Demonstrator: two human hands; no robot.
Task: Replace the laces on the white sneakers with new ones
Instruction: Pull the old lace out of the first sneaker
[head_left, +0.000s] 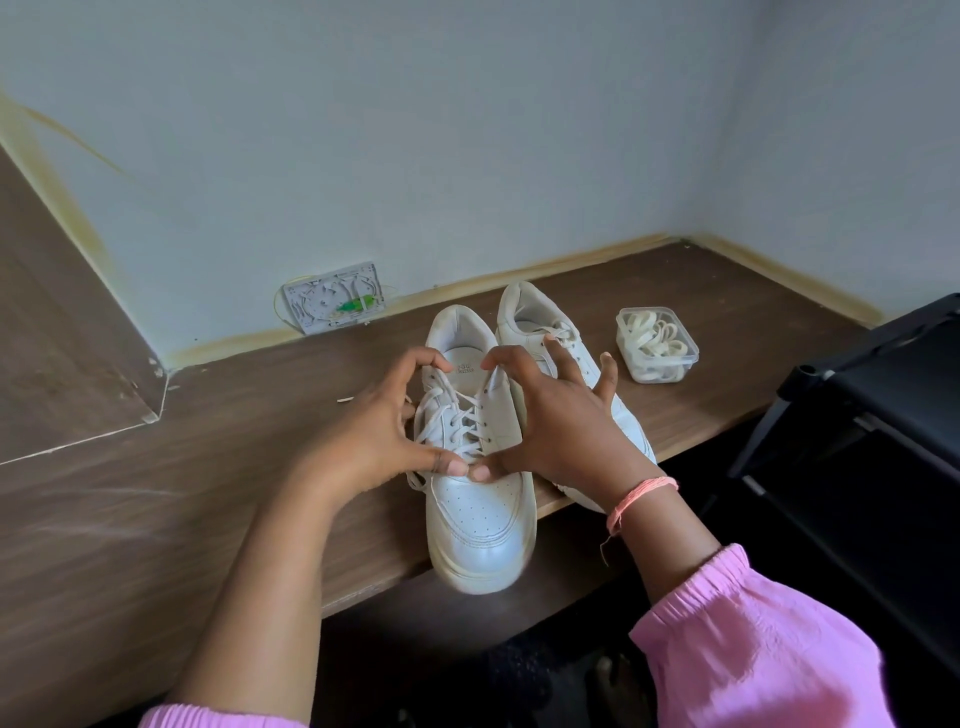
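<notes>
Framing the near white sneaker (480, 499) with both hands — still laced, toe overhanging the wooden shelf (208, 467) edge. Left hand (379, 431) curling round the left side of the lacing, index bent at the collar, thumb down at the lowest lace row; right hand (556, 415) mirroring it, thumb tips nearly touching, remaining fingers spread over the second sneaker (540, 322) just behind. Not clearly pinching any lace — cannot tell whether either hand is actually gripping.

Judging step in hand: starting old-lace removal. Pinning the shoe at the vamp, loosening from the top eyelets down, pulling each crossing slack before drawing the old laces (457, 421) out — no yanking, or the shoe tips off the edge. Sliding it back first looks safer.

Clear tub (655, 344) of new laces sitting right, near, open-topped. Open shelf to the left; black rack (883, 415) crowding the right, wall close behind.
</notes>
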